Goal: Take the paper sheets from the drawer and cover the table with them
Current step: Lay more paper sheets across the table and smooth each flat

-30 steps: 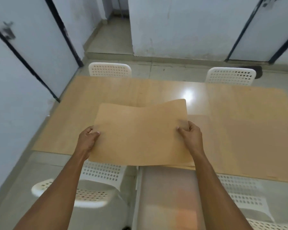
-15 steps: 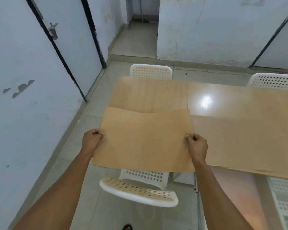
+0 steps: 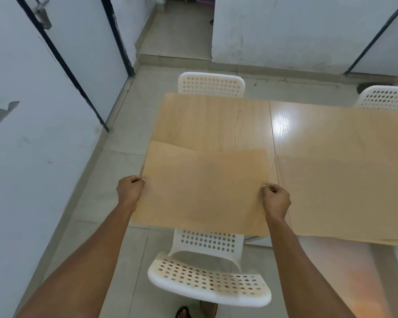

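Observation:
A tan paper sheet (image 3: 202, 191) hangs flat over the near left corner of the wooden table (image 3: 216, 120). My left hand (image 3: 129, 191) grips its left edge and my right hand (image 3: 276, 200) pinches its right edge. The sheet's near part sticks out past the table edge. To the right, another tan sheet (image 3: 345, 193) lies on the table, and a further one (image 3: 354, 131) covers the far right part. The drawer is not in view.
A white perforated chair (image 3: 207, 278) stands right under the held sheet. Two more white chairs, one (image 3: 211, 84) and another (image 3: 386, 97), stand at the table's far side. A white wall and door frame (image 3: 62, 63) close off the left.
I have carried the sheet leftward along the table to its left end; the view has shifted left, and the sheet now lies flatter, over the table's bare left part.

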